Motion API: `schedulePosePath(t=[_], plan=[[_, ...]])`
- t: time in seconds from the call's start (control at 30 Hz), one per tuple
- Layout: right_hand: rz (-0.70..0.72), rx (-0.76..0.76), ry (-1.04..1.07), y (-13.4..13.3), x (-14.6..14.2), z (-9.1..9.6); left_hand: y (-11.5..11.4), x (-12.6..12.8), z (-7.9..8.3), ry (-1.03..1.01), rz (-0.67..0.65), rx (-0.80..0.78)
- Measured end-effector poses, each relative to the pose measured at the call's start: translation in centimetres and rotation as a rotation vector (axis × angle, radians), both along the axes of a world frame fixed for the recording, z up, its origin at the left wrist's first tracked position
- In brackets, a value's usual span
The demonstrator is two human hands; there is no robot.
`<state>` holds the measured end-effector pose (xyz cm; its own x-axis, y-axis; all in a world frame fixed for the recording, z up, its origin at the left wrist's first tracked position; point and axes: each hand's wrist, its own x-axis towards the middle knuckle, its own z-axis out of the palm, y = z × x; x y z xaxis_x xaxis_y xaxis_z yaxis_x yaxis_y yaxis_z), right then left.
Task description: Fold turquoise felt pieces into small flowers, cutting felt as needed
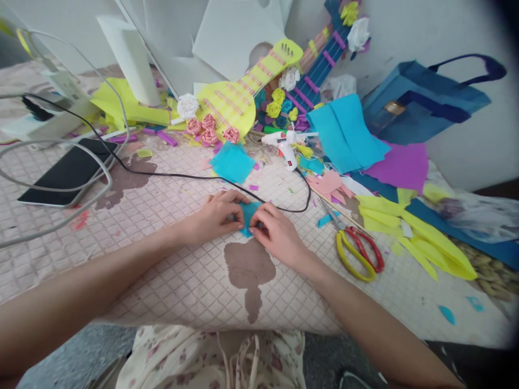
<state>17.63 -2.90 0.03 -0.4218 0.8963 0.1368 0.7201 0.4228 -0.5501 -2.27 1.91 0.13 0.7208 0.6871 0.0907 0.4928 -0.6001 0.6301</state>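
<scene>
From my remote post I had both hands near the middle of the counter (182, 289), over its pale quilted cloth. My left hand (221, 213) pinched the left side of a small blue paper (248, 215), its fingers drawn narrow on it. My right hand (279, 232) gripped the opposite side in the same way, so the paper sat between the two, low over the cloth. I could not tell through the head view how it was folded. A brown patch (249, 265) showed on the near side of the hands.

Beyond them a black cord (174, 175) ran across, and past it lay a square blue sheet (233, 162). Right of that sheet, a white glue gun (289, 154) rested among scraps. Scissors (339, 246) with one yellow and one red handle lay to the right of my right hand, near some yellow paper strips (375, 213). Farther back I saw a yellow paper guitar (225, 100) with pink paper roses (208, 135) at its lower end. A blue bag (417, 102) stood at the far right; a dark-screened device (60, 173) lay at the left.
</scene>
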Motion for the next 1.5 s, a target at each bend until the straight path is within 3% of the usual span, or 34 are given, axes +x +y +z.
schedulePosePath(t=[0.77,1.03,1.5], plan=[[0.003,0.000,0.003,-0.13,0.02,-0.10,0.64,-0.60,-0.10,-0.033,-0.071,-0.054],[0.001,-0.001,-0.010,-0.13,-0.05,-0.11,-0.10,-0.20,-0.13,0.034,-0.013,0.025],[0.004,-0.003,-0.002,-0.12,-0.01,-0.06,-0.23,0.07,-0.38,0.031,0.031,0.009]])
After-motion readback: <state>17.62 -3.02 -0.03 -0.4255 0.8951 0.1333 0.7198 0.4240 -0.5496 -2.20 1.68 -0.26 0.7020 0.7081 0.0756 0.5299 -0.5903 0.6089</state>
